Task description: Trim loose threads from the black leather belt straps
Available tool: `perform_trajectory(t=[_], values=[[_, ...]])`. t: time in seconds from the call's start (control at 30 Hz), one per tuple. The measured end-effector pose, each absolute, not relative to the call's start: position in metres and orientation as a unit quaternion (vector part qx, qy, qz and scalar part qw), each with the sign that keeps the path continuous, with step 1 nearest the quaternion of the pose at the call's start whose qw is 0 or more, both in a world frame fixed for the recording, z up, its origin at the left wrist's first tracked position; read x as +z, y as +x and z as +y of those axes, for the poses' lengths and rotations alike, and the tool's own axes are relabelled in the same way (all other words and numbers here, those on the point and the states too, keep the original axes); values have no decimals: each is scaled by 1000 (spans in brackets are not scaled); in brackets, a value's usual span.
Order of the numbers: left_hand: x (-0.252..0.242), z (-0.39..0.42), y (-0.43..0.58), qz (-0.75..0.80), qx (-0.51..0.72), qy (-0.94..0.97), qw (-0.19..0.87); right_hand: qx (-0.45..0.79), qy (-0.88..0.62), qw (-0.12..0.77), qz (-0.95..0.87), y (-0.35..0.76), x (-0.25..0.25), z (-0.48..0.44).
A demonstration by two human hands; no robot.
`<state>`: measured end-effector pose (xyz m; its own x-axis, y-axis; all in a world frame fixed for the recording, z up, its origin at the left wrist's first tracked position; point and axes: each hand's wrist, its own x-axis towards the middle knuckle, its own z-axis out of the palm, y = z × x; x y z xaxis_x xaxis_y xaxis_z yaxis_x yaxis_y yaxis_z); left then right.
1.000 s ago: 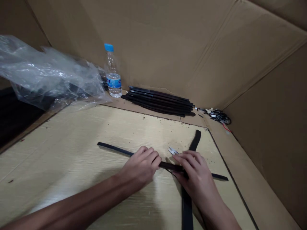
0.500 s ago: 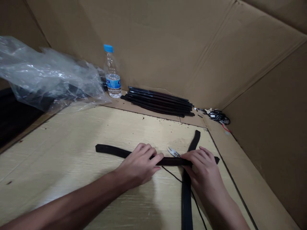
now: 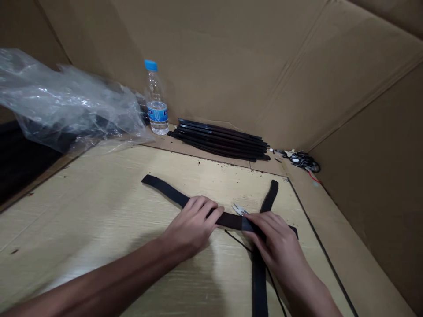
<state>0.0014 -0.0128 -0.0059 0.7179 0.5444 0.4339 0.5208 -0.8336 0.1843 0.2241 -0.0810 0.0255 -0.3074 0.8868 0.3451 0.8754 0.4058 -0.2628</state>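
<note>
Both my hands grip one long flat black strip (image 3: pixel 230 220) that lies crosswise in front of me. My left hand (image 3: pixel 194 224) is closed round its middle, and my right hand (image 3: pixel 276 240) is closed near its right end. Under my right hand a second black strip (image 3: pixel 259 281) runs from the near edge away from me, crossing beneath the first. A pair of small thread snips (image 3: pixel 239 209) lies just beyond my right fingertips, its handle partly hidden. A thin black cord (image 3: pixel 238 240) passes below the held strip and under my right hand.
A stack of black strips (image 3: pixel 221 140) lies along the cardboard wall (image 3: pixel 214 66). Left of it stands a water bottle (image 3: pixel 157 108) with a blue cap, beside a crumpled clear plastic bag (image 3: pixel 76 105). A tangle of cords (image 3: pixel 302 160) sits in the right corner.
The held strip has turned: its left end has swung away from me and its right end toward me, and its broad face now shows. Both hands keep their hold.
</note>
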Motion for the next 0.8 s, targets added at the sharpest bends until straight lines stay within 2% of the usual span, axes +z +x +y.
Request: perform_trajectory(t=[0.27, 0.53, 0.8], values=[[-6, -13, -2, 306, 372, 876, 19, 53, -556, 242, -793, 217, 25, -87], [-3, -17, -3, 309, 382, 868, 65, 50, -543, 247, -801, 213, 28, -89], [-6, -13, 1, 301, 375, 876, 41, 36, -561, 246, -790, 214, 24, -90]])
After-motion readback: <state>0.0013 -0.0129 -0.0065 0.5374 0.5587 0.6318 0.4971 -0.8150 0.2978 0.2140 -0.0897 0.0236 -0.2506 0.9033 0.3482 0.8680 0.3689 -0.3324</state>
